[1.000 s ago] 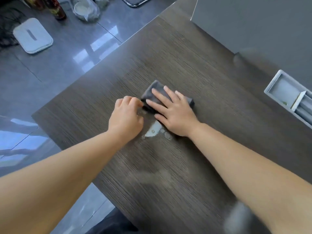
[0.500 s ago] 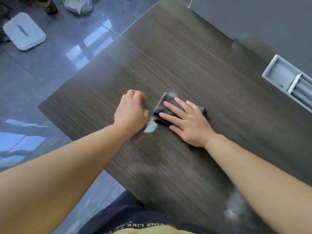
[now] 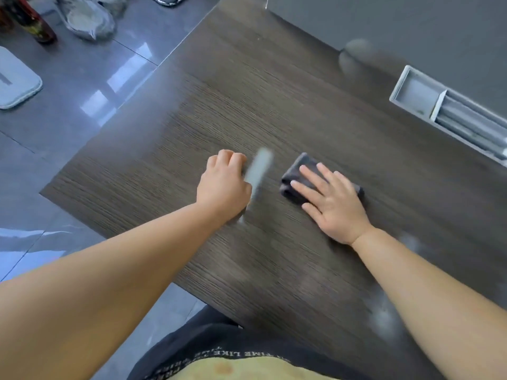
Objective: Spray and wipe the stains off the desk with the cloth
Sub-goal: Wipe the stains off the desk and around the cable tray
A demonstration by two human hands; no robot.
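Two grips split the work: my right hand [image 3: 333, 208] presses flat, fingers straight, on the cloth [image 3: 295, 171] just right of the blurred pale stain [image 3: 260, 168] to wipe the tabletop [image 3: 247, 91], while my left hand [image 3: 223, 185], clenched on nothing visible, braces just left of it.

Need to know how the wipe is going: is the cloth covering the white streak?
No: the cloth lies under the right hand, apart from the white streak beside the left hand.
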